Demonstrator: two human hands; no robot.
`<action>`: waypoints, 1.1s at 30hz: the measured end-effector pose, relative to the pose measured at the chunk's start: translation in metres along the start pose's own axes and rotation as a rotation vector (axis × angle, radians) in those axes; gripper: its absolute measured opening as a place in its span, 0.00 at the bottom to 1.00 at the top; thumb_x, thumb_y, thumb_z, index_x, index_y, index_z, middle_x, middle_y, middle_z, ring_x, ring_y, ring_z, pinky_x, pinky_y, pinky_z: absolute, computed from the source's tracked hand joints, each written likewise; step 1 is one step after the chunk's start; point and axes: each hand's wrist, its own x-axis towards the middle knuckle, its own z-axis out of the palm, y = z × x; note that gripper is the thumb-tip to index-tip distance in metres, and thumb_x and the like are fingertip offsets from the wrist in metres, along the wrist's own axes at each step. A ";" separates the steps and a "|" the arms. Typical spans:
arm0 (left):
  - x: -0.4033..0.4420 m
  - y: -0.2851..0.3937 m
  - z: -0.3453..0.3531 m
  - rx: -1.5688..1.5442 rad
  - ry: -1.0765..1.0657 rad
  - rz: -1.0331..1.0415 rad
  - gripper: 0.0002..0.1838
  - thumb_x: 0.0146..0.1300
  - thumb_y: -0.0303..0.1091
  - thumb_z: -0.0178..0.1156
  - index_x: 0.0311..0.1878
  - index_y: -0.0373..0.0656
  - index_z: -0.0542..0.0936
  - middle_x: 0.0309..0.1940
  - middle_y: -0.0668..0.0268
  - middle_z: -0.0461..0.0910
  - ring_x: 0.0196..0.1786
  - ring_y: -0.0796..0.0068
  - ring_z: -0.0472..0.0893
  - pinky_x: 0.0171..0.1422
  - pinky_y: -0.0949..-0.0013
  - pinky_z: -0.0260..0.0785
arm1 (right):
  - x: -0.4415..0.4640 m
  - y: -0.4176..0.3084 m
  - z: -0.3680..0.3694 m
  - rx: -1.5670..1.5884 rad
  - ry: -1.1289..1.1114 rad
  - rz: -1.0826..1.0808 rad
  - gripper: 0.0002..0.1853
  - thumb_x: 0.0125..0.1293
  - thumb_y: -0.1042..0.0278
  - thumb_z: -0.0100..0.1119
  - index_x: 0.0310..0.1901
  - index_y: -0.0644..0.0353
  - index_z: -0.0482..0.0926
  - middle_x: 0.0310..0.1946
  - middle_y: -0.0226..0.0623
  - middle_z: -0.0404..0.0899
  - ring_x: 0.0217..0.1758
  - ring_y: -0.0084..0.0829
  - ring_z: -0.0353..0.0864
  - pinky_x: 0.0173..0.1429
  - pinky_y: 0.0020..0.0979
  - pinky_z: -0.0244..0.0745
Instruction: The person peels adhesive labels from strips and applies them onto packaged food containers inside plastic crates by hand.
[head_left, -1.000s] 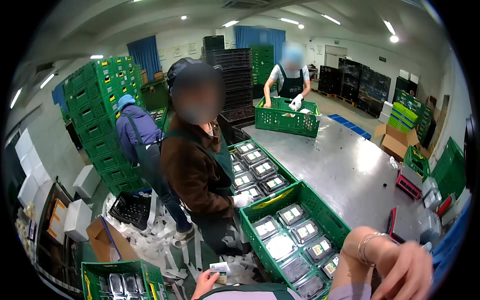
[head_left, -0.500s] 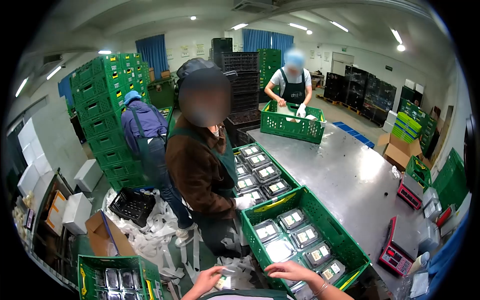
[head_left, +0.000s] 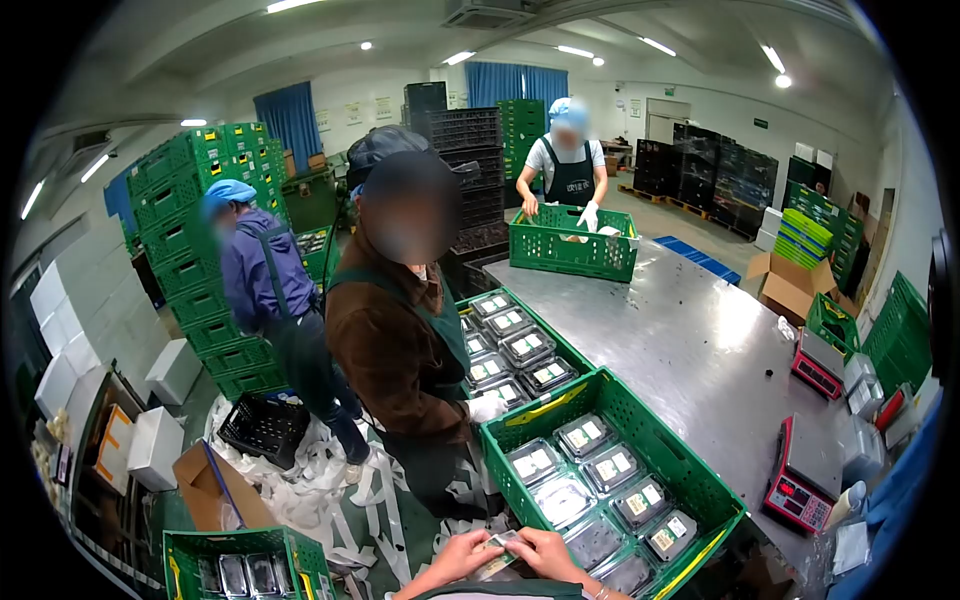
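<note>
At the bottom centre, my left hand (head_left: 462, 556) and my right hand (head_left: 545, 552) meet and pinch a small stack of labels (head_left: 494, 552) between them. Just to their right, a green crate (head_left: 670, 455) holds clear lidded packs of dark contents. Several packs (head_left: 583, 435) there bear a white and green label; the packs nearest my right hand show no label. Beyond it, another green crate (head_left: 567, 335) of labelled packs stands beside a co-worker in brown (head_left: 390, 340), whose gloved hand rests at its edge.
A steel table (head_left: 680, 320) carries red scales (head_left: 800, 470) at the right. Across it, a person handles things in a green crate (head_left: 572, 245). Lower left are another crate of packs (head_left: 240, 545), an open carton (head_left: 215, 485) and white strips on the floor. Another co-worker (head_left: 265, 265) stands by stacked crates.
My right hand has come down from the right to meet my left at the labels. The co-worker in purple has straightened somewhat.
</note>
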 end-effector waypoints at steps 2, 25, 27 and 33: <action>-0.006 0.005 -0.003 0.030 -0.055 -0.028 0.21 0.56 0.48 0.58 0.46 0.43 0.75 0.27 0.60 0.78 0.31 0.68 0.78 0.36 0.69 0.68 | 0.004 0.000 -0.009 -0.021 0.106 0.070 0.12 0.57 0.61 0.57 0.27 0.62 0.75 0.22 0.42 0.74 0.23 0.40 0.73 0.28 0.33 0.67; -0.050 -0.024 -0.022 -0.354 0.020 -0.337 0.17 0.57 0.25 0.56 0.50 0.33 0.72 0.37 0.66 0.78 0.42 0.81 0.73 0.48 0.76 0.64 | 0.002 0.181 -0.113 -0.401 0.353 0.339 0.19 0.48 0.55 0.64 0.30 0.64 0.71 0.23 0.46 0.73 0.27 0.39 0.74 0.33 0.37 0.66; -0.042 -0.019 -0.016 -0.385 0.030 -0.346 0.17 0.56 0.25 0.56 0.50 0.33 0.72 0.37 0.66 0.77 0.42 0.81 0.73 0.49 0.76 0.64 | 0.012 0.189 -0.087 -0.439 0.142 0.514 0.21 0.48 0.51 0.63 0.31 0.62 0.73 0.25 0.46 0.75 0.31 0.44 0.76 0.35 0.39 0.68; -0.018 0.001 -0.003 -0.385 0.181 -0.262 0.17 0.55 0.23 0.55 0.50 0.34 0.73 0.39 0.63 0.77 0.45 0.78 0.73 0.53 0.74 0.63 | 0.059 0.221 -0.010 -0.492 0.140 0.501 0.19 0.44 0.55 0.66 0.31 0.59 0.73 0.30 0.46 0.77 0.35 0.48 0.77 0.40 0.42 0.71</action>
